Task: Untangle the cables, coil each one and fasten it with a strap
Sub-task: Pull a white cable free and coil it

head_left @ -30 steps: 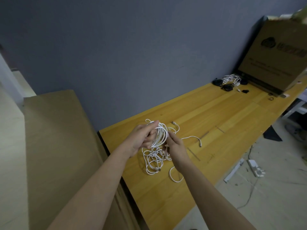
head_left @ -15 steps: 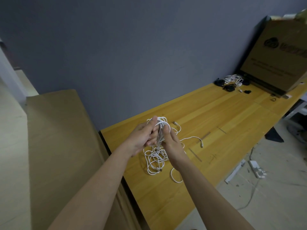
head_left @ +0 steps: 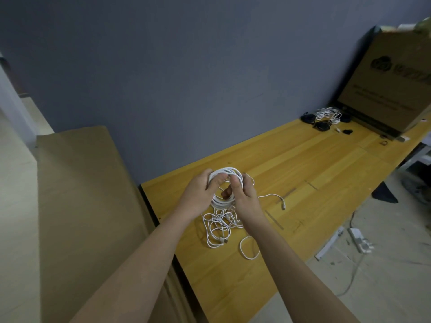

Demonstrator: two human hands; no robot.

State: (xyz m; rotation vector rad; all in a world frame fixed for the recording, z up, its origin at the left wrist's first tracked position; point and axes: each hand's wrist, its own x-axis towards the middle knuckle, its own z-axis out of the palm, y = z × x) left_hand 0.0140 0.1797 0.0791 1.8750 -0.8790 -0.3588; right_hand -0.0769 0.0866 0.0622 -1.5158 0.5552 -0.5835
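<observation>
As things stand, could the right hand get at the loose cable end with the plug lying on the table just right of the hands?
Probably yes. The plug end lies in the open on the table beside the right hand, nothing between. But that hand and the left hand grip the white coil, so it must let go first.

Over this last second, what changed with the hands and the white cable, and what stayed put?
The right hand moved up from the coil's lower edge and now grips the white coil on its right side, opposite the left hand, which kept its hold. The coil looks rounder and more gathered. The loose tangle on the table and the far cable pile stayed as they were.
</observation>
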